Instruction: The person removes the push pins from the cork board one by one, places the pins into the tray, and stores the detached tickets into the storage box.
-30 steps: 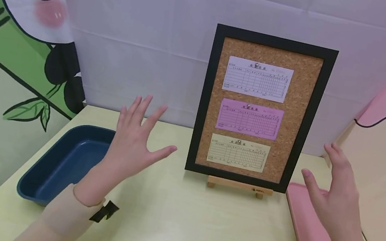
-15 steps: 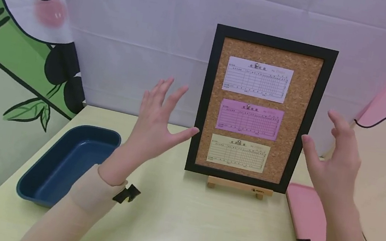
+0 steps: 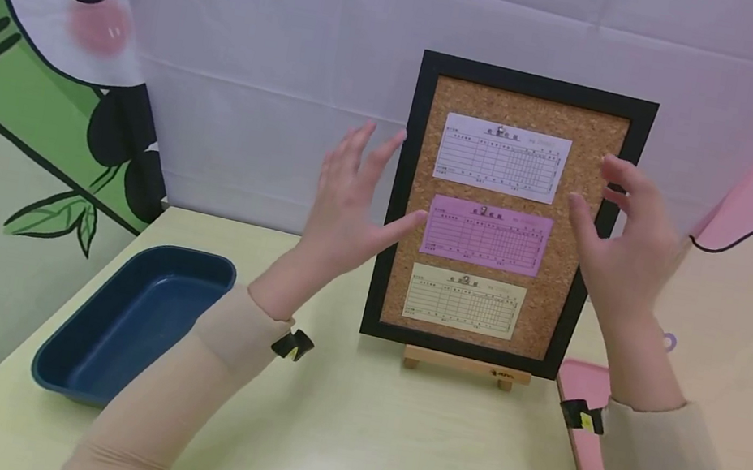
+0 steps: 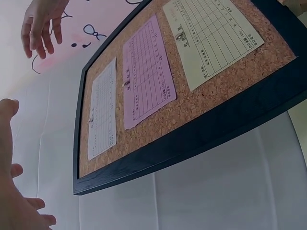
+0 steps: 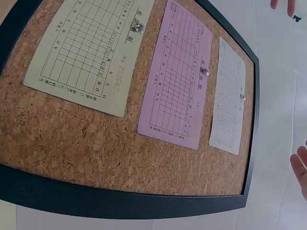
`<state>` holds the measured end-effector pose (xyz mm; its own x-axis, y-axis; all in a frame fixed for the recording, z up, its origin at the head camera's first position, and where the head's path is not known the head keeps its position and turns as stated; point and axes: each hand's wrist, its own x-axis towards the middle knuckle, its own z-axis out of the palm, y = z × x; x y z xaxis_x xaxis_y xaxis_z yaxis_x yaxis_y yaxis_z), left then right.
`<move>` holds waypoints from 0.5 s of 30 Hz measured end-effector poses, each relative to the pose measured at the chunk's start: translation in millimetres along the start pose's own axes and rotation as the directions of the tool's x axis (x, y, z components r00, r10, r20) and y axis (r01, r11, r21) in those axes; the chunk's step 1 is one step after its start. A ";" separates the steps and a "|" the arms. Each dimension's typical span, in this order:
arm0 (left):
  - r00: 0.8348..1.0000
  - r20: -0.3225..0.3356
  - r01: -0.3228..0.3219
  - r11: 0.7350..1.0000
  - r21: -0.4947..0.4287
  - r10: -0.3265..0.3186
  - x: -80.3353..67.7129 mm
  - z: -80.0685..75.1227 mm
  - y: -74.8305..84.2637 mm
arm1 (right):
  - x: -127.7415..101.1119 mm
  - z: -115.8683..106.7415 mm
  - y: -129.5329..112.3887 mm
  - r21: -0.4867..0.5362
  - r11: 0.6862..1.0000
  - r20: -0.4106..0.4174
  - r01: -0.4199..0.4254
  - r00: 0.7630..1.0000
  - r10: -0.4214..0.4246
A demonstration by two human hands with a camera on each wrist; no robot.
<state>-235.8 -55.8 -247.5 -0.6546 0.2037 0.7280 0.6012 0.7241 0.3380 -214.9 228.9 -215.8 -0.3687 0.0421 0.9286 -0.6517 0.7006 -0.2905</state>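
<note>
A black-framed cork board [image 3: 594, 142] stands on a small wooden easel [image 3: 467, 364]. Pinned to it, top to bottom, are a white receipt slip [image 3: 503, 159], a pink receipt slip [image 3: 485, 236] and a yellow receipt slip [image 3: 465, 301], each with a clear-looking pushpin at its top edge. My left hand [image 3: 351, 206], fingers spread, is raised by the board's left edge; its thumb overlaps the frame in the head view. On the other side my right hand [image 3: 629, 250] hovers before the right edge, fingers bent loosely and holding nothing. The left wrist view shows the left hand [image 4: 14, 177] apart from the frame.
To the left on the pale table [image 3: 343, 443] sits a dark blue tray [image 3: 132, 328]. A pink tray [image 3: 582, 448] lies at the right, partly hidden by the right forearm. Behind the board hangs a white cloth backdrop [image 3: 266, 45] with cartoon prints at both sides.
Both hands have risen. The left has moved rightward toward the board, and the right has moved leftward so that its fingertips overlap the board. The slips and trays have stayed put.
</note>
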 end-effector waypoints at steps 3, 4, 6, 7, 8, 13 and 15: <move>1.000 -0.004 0.000 1.000 -0.001 0.000 10.3 7.5 1.8 | 8.5 11.2 12.1 0.005 1.000 0.014 0.016 1.000 -0.016; 1.000 -0.002 0.002 1.000 -0.005 -0.002 13.8 9.8 2.4 | 11.3 15.4 14.9 0.020 1.000 0.015 0.019 1.000 -0.019; 1.000 0.003 0.013 1.000 -0.023 -0.013 20.6 14.2 3.0 | 17.0 23.0 18.2 0.050 0.998 0.016 0.030 0.999 -0.031; 1.000 0.003 0.017 0.999 -0.036 -0.017 24.0 16.5 2.8 | 19.8 26.9 19.1 0.061 0.997 0.016 0.036 0.999 -0.038; 1.000 0.002 0.023 0.999 -0.048 -0.023 27.2 18.5 2.5 | 22.4 30.6 19.6 0.074 0.996 0.019 0.042 0.999 -0.043; 0.999 0.003 0.048 0.993 -0.103 -0.048 41.5 28.9 -3.0 | 34.0 48.2 21.7 0.070 0.995 0.072 0.069 0.995 -0.074; 0.999 0.010 0.052 0.992 -0.114 -0.051 45.9 33.6 -6.0 | 37.9 55.1 21.5 0.068 0.996 0.090 0.051 0.994 -0.057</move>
<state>-284.8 -28.6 -236.1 -0.6893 0.1728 0.7036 0.6144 0.6540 0.4412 -279.4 206.3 -199.5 -0.3891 -0.0619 0.9191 -0.7131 0.6518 -0.2581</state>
